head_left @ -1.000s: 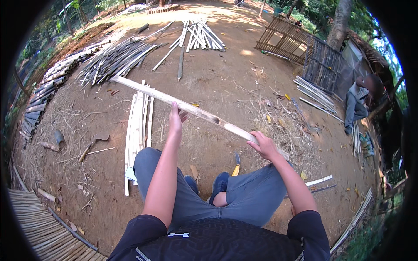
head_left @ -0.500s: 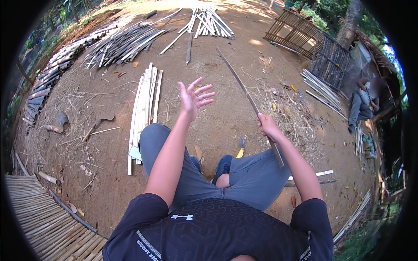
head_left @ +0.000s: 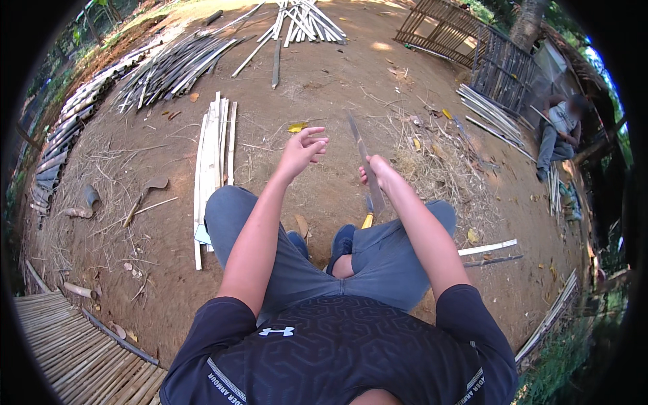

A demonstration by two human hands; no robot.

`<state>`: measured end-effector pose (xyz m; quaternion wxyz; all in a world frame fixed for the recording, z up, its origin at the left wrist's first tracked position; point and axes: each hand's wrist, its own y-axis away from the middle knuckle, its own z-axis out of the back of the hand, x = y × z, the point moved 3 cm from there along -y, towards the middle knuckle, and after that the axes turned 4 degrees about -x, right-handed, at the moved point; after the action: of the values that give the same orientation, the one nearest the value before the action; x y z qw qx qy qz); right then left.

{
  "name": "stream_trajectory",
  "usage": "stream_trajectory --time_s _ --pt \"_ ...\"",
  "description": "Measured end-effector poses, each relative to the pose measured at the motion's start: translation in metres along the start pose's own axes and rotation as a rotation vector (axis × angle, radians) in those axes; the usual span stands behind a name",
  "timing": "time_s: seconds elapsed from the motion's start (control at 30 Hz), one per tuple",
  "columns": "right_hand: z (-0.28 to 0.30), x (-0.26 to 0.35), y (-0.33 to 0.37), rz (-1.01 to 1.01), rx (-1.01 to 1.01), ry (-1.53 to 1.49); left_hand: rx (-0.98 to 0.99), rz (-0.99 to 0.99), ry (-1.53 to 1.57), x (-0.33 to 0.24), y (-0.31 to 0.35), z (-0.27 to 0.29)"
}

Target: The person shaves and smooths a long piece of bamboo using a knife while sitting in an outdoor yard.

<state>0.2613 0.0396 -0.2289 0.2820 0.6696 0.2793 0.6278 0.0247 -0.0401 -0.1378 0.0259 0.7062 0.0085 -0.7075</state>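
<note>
My right hand (head_left: 379, 173) is closed around a long, flat, dark bamboo strip (head_left: 359, 140), which points away from me, its near end above my feet. To the left, my left hand (head_left: 301, 155) hangs in the air, holding nothing, its fingers loosely bent and apart. A tool with a yellow handle (head_left: 368, 221) stands or lies on the ground by my right shoe, just below the strip's near end. Beside my left knee lies a bundle of pale split bamboo strips (head_left: 214, 148), with a small light-blue flat object (head_left: 202, 234) near its lower end.
A curved-blade tool (head_left: 144, 199) lies on the dirt at left. Piles of dark strips (head_left: 172, 71) and pale strips (head_left: 305, 23) lie farther off. A slatted bamboo platform (head_left: 67, 351) is at lower left. Another person (head_left: 561, 131) sits at right near woven bamboo panels (head_left: 503, 74).
My right hand has moved left and slightly forward with the strip, which now looks shorter and steeper. My left hand has turned, its spread fingers now bending toward the strip.
</note>
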Motion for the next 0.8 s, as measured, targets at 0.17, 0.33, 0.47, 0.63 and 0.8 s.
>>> stream_trajectory --time_s 0.17,0.33,0.47,0.63,0.8 --pt "-0.039 0.029 0.007 -0.066 0.194 -0.197 0.118 -0.187 -0.155 0.012 -0.002 -0.012" --pt "-0.080 0.063 0.004 -0.044 0.402 -0.316 0.144 -0.284 -0.279 0.015 0.001 -0.021" --pt "-0.116 0.074 0.016 0.049 0.395 -0.288 0.006 -0.395 -0.351 -0.003 0.005 -0.018" --pt "-0.130 0.073 0.001 0.148 0.396 -0.145 -0.182 -0.421 -0.103 -0.003 -0.007 -0.012" --pt "-0.129 0.062 0.000 0.161 0.461 -0.037 -0.157 -0.478 -0.078 -0.002 -0.008 0.004"
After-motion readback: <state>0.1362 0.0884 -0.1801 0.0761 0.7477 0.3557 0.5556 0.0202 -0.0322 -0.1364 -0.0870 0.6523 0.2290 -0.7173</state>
